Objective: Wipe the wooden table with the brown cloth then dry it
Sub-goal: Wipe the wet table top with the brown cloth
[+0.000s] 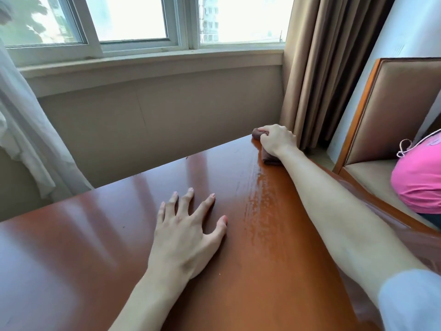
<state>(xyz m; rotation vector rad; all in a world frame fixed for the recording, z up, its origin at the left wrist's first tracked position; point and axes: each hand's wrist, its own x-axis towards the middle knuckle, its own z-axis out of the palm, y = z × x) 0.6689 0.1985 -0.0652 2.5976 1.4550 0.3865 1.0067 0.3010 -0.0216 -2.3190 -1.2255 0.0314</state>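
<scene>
Right hand [276,139] reaches to the table's far right corner, fingers curled round the bunched brown cloth [269,158] and pressing it down. Cloth's long axis runs roughly near-to-far, one end poking past the fingers toward the window [133,20], the other under the wrist. Left hand [188,223] flat, fingers spread, on the wooden table [71,247], mid-surface. Wet streak [260,199] trails from the cloth toward the person. Curtain [329,68] and chair [386,111] at right, with a pink bag [417,177] on the seat.

right hand [276,139] gripping brown cloth [268,158], left hand [188,232] flat on wooden table [83,247]
</scene>
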